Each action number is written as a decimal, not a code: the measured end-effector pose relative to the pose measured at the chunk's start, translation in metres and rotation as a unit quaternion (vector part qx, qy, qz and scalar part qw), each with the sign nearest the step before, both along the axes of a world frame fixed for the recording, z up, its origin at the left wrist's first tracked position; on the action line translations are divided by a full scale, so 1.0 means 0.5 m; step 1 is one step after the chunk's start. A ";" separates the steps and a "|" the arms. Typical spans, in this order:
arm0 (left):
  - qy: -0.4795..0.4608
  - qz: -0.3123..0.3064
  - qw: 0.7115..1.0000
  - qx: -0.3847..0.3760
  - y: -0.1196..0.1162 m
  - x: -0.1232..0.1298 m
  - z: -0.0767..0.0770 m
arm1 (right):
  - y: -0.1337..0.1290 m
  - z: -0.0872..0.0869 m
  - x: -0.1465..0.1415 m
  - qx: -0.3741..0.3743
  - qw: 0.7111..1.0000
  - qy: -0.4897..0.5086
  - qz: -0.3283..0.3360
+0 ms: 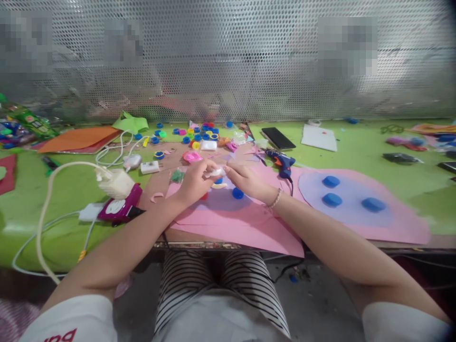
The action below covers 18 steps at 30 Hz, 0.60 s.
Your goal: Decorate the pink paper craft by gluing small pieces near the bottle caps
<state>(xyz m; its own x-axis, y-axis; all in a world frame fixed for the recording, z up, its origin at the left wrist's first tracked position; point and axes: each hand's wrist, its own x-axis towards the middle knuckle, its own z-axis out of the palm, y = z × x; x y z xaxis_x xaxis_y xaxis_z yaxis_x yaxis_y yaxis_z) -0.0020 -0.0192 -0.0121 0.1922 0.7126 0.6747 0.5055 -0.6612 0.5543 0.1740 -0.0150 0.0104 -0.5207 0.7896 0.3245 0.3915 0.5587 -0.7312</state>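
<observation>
Both my hands meet over a pink paper sheet [245,230], pinching a small white, soft-looking piece [215,172] between them; whether it is clay or a plastic wrapper I cannot tell. My left hand [195,180] has its fingers closed on the left side of this piece. From the right, my right hand [249,181] grips its other end with thumb and fingers. Below them, a purple paper shape lies on the pink sheet with a blue bottle cap [237,193], a pale yellow strip [219,185] and a red piece partly hidden by my left hand.
On the right lies a second pink-and-purple sheet [402,228] with three blue caps. A blue glue gun [281,161] and a black phone [278,138] lie behind. Several coloured caps are scattered at the back. Cables and a purple power strip [119,209] occupy the left.
</observation>
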 end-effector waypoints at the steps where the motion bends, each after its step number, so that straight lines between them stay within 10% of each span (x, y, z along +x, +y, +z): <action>1: 0.003 -0.007 1.000 -0.006 -0.002 0.001 0.001 | 0.001 0.000 0.000 -0.006 1.000 -0.006 0.011; 18: 0.017 -0.044 0.999 -0.026 -0.008 -0.002 0.008 | -0.003 0.007 0.000 -0.020 0.997 -0.066 0.024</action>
<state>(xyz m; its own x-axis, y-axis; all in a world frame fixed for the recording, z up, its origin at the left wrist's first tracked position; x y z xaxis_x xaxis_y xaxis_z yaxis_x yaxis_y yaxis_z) -0.0032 -0.0230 -0.0079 0.2779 0.7251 0.6301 0.4646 -0.6755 0.5725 0.1738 -0.0164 0.0136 -0.5938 0.7740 0.2199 0.4595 0.5505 -0.6970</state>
